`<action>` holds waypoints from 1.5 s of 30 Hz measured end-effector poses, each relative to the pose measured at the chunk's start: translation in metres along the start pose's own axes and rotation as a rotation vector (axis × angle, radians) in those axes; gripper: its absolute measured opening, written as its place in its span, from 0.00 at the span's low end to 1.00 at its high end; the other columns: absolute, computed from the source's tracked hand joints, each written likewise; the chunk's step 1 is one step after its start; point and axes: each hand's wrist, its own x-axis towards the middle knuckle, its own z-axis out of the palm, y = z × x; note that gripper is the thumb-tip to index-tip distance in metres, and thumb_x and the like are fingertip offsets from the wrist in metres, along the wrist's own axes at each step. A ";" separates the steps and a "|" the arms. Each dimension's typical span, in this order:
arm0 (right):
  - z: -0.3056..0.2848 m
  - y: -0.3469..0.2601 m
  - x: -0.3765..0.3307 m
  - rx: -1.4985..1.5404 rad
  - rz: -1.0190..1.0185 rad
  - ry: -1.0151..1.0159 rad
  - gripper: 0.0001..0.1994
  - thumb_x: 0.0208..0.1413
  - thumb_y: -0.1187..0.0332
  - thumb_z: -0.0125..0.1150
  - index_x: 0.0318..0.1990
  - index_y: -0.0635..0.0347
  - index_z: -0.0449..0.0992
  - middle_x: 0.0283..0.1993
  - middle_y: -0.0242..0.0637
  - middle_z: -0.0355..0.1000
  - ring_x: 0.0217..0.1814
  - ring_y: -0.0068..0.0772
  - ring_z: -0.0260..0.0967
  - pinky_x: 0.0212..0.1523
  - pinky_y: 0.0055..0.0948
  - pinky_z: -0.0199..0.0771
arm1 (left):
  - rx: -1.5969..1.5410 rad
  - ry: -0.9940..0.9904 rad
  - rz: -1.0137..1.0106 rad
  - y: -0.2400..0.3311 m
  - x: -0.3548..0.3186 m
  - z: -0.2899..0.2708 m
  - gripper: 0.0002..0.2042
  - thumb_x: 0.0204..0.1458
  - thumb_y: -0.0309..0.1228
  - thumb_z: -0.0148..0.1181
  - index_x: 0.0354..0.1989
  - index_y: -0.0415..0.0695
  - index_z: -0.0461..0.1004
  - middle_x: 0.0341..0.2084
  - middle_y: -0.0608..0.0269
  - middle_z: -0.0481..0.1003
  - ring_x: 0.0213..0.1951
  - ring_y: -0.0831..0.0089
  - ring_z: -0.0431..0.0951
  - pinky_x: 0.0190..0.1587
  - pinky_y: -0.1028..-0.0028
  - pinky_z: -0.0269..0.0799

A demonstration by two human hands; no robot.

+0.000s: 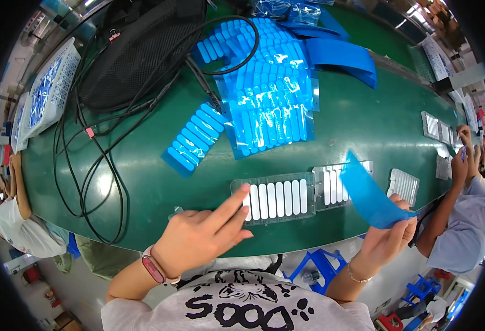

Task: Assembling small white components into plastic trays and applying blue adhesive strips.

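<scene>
My left hand has its fingers stretched out, the fingertips at the left end of a clear plastic tray. A row of white rounded strips lies side by side in that tray. My right hand pinches one end of a blue film sheet, which curves up and to the left. The film partly covers a second clear tray that also holds white strips. Beyond the film, to the right, lies a third slotted tray.
A card of blue rounded strips lies beside a large shiny pile of them. Blue sheets sit behind. Black cables and a black mesh bag occupy the left, near a white basket. Co-workers sit at both sides.
</scene>
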 end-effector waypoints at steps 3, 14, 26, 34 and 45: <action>0.012 0.000 0.003 -0.003 -0.008 0.007 0.16 0.54 0.59 0.61 0.27 0.62 0.67 0.25 0.34 0.65 0.28 0.30 0.57 0.29 0.29 0.57 | -0.019 -0.035 0.041 0.001 0.003 -0.002 0.17 0.45 0.39 0.64 0.42 0.44 0.75 0.54 0.60 0.69 0.20 0.80 0.74 0.22 0.80 0.69; 0.057 -0.018 -0.008 0.513 0.477 -0.269 0.09 0.49 0.79 0.63 0.37 0.67 0.69 0.34 0.41 0.73 0.35 0.26 0.69 0.38 0.25 0.70 | -1.308 0.459 -0.667 -0.008 0.029 -0.008 0.09 0.55 0.29 0.55 0.37 0.35 0.77 0.35 0.54 0.78 0.37 0.73 0.77 0.37 0.77 0.71; 0.088 -0.016 -0.017 0.036 0.260 -0.416 0.08 0.43 0.80 0.67 0.33 0.63 0.78 0.35 0.37 0.72 0.35 0.26 0.69 0.35 0.23 0.67 | -1.270 0.468 -0.025 0.027 0.039 0.009 0.15 0.47 0.34 0.66 0.41 0.38 0.78 0.41 0.49 0.74 0.37 0.68 0.76 0.38 0.73 0.71; 0.072 -0.018 -0.037 0.042 0.316 -0.569 0.07 0.40 0.78 0.70 0.30 0.61 0.79 0.28 0.36 0.75 0.30 0.27 0.68 0.31 0.23 0.65 | -1.498 0.289 -0.092 0.023 0.011 0.016 0.09 0.37 0.23 0.72 0.28 0.40 0.78 0.30 0.59 0.76 0.31 0.71 0.77 0.34 0.75 0.72; 0.059 -0.010 -0.043 0.246 0.368 -0.208 0.07 0.44 0.79 0.62 0.31 0.63 0.71 0.28 0.41 0.71 0.29 0.31 0.65 0.30 0.26 0.63 | -2.060 0.429 -0.229 0.018 -0.018 0.021 0.09 0.53 0.29 0.59 0.30 0.43 0.64 0.24 0.58 0.72 0.19 0.78 0.68 0.22 0.79 0.65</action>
